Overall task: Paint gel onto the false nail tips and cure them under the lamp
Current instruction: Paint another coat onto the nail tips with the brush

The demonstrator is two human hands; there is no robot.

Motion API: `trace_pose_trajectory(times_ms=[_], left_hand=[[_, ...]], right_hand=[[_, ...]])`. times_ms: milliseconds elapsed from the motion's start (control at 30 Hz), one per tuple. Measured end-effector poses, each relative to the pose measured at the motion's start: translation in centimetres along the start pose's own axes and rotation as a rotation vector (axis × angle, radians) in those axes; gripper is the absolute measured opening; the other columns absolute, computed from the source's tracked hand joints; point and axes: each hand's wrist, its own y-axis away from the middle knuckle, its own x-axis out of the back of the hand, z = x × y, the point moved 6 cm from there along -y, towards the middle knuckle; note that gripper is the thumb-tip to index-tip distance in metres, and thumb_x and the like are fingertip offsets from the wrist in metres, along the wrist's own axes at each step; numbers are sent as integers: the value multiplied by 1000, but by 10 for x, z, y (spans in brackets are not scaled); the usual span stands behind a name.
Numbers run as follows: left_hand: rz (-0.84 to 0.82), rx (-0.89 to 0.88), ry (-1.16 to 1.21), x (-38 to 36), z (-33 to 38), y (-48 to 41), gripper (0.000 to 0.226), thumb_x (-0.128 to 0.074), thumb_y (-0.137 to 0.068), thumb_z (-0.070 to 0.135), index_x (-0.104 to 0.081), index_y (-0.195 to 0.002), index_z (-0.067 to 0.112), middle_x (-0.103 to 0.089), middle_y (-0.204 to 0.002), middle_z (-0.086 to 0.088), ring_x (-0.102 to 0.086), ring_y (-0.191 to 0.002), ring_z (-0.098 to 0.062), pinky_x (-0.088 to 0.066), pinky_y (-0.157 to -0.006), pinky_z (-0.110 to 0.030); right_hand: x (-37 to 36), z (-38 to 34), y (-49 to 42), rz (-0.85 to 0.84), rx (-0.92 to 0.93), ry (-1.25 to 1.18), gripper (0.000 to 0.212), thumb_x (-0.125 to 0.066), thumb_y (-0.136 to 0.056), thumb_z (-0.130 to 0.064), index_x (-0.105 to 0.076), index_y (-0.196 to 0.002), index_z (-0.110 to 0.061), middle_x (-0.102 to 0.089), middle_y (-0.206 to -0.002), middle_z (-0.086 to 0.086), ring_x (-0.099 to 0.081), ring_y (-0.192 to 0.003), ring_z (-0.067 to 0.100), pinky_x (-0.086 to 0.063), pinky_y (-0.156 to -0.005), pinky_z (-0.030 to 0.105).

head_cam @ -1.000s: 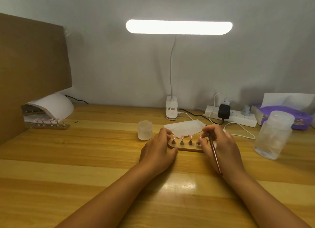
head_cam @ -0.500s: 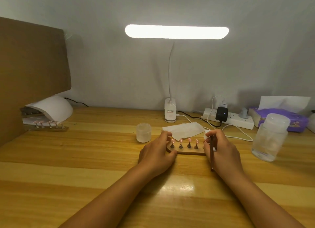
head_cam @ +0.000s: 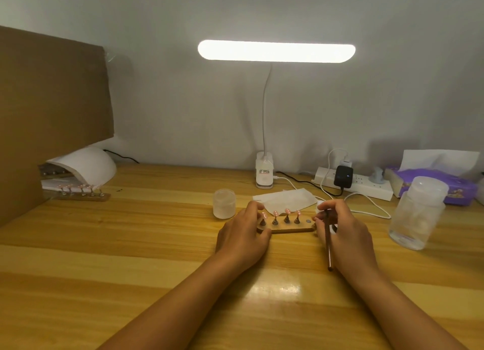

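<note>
Right hand point(head_cam: 345, 234) has drawn back off the holder point(head_cam: 288, 229) at frame centre, pinching the brush point(head_cam: 328, 245); left hand point(head_cam: 241, 235) grips its end. Knuckles may smear the nail tips point(head_cam: 287, 211).

Label on desk lamp base point(head_cam: 264, 172) too small; nothing legible.

Wooden holder point(head_cam: 286, 228) lies flat, centre of surface point(head_cam: 131, 245). Four pink nail tips point(head_cam: 287, 210) stand upright on its pegs. Brush point(head_cam: 328, 245) slanted at right end. White dome lamp point(head_cam: 86, 163) far left, second holder point(head_cam: 83, 196) at its mouth.
</note>
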Motion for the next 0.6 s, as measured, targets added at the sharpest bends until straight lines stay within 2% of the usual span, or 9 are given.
trace_pose_trajectory(times_ms=[133,267,367,500,600], left_hand=[[22,-35,3,1,3,3,50,-63,-92,37,-37,-134,32,-49,-133,11,-53,-115,-11,-47,-87,-29],[2,4,20,0,-1,0,47,-63,-93,35,-39,-133,31,-56,-130,11,-55,-114,-11,-46,-85,-27],[-53,6,72,0,-3,-1,47,-65,-91,35,-41,-131,33,-59,-127,13,-56,-109,-9,-41,-79,-25],[-100,-19,125,-1,-3,0,45,-67,-89,36,-43,-127,36,-60,-126,16,-56,-99,-6,-40,-72,-21],[-85,-32,125,-1,-2,2,47,-67,-89,37,-42,-129,36,-56,-131,17,-53,-92,-6,-35,-66,-15]], right_hand=[[-1,-11,4,-13,68,31,31,-70,-87,-11,-55,-115,-14,-68,-100,3,-64,-94,24,-54,-85,48],[0,-13,5,11,87,58,29,-69,-88,-14,-55,-113,-16,-60,-92,-8,-62,-89,21,-53,-86,50],[2,-5,1,44,30,32,31,-69,-89,-15,-53,-115,-16,-58,-92,-9,-61,-87,19,-54,-83,45],[1,4,-1,28,-27,10,29,-67,-89,-15,-51,-114,-19,-60,-94,-6,-58,-87,16,-50,-73,30],[-3,2,0,-36,-50,48,28,-67,-90,-18,-51,-112,-21,-60,-93,-8,-59,-88,15,-54,-82,37]])
